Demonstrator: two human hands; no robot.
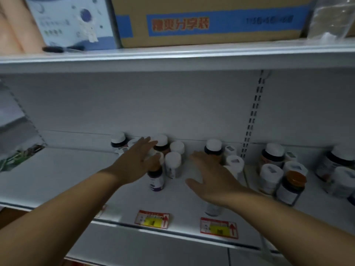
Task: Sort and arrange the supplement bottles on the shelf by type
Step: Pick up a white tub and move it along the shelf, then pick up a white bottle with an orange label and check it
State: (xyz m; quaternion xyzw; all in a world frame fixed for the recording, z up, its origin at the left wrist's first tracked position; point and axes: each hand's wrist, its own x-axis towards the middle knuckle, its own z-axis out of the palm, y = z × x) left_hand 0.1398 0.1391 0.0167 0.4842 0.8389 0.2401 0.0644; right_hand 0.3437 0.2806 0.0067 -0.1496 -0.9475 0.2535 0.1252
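Note:
Several supplement bottles with white caps stand in clusters on a white shelf (67,169). My left hand (137,160) reaches in with straight fingers over a small dark purple-labelled bottle (156,179) and touches the bottles behind it, beside a brown white-capped bottle (161,144). A white bottle (172,165) stands between my hands. My right hand (209,173) lies flat with spread fingers in front of a dark white-capped bottle (213,147) and hides part of the white bottles (235,162) beside it. A further bottle (212,209) shows under my right wrist.
More bottles stand to the right, among them an orange-capped one (293,186). Red-and-yellow price tags (152,218) sit on the shelf's front edge. The shelf above carries a cardboard box (211,22) and a blue-white box (71,22). A slotted upright (253,112) runs up the back wall.

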